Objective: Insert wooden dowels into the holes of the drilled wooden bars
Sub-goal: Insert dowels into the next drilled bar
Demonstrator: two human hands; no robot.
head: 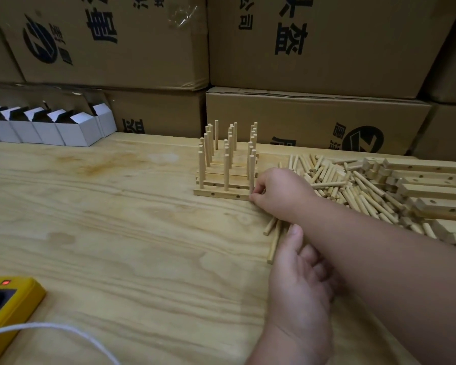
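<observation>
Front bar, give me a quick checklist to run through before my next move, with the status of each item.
1. Front bar lies flat on the table: ok.
2. Right hand pinches the right dowel at its base: ok.
3. That dowel is fully seated: cannot tell.
4. Left hand holds spare dowels: ok.
5. Loose dowel pile lies close to the right hand: ok.

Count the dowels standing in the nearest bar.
3: left dowel, middle dowel, and right dowel, which the right hand pinches near its base. None seems hidden.
</observation>
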